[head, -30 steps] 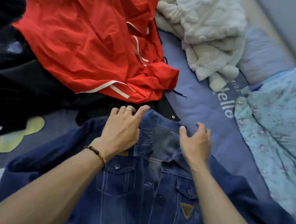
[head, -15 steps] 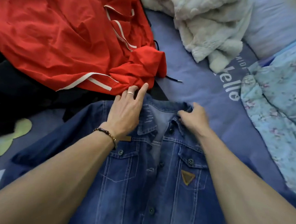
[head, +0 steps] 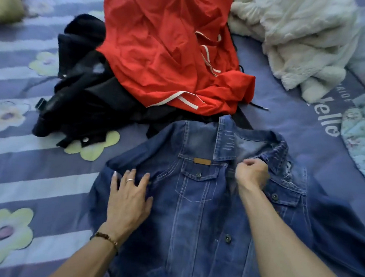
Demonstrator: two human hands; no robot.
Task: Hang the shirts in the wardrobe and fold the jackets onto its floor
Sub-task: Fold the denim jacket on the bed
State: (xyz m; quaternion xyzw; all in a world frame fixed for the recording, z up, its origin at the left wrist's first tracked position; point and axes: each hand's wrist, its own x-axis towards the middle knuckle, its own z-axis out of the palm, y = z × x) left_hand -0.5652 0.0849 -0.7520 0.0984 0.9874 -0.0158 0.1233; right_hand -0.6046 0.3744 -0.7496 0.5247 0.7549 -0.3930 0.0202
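Note:
A blue denim jacket lies front side up on the bed, collar pointing away from me. My left hand rests flat on its left shoulder with the fingers spread. My right hand pinches the front edge of the jacket just below the collar, fingers curled. Beyond the collar lies a crumpled red jacket with white stripes. It partly covers a black jacket to its left.
A white fluffy garment is heaped at the back right. A light floral quilt lies at the right edge. The purple striped bedsheet with flower prints spreads to the left.
My left hand slid from the collar down to the jacket's left shoulder. My right hand closed on the front edge under the collar. The view swung left.

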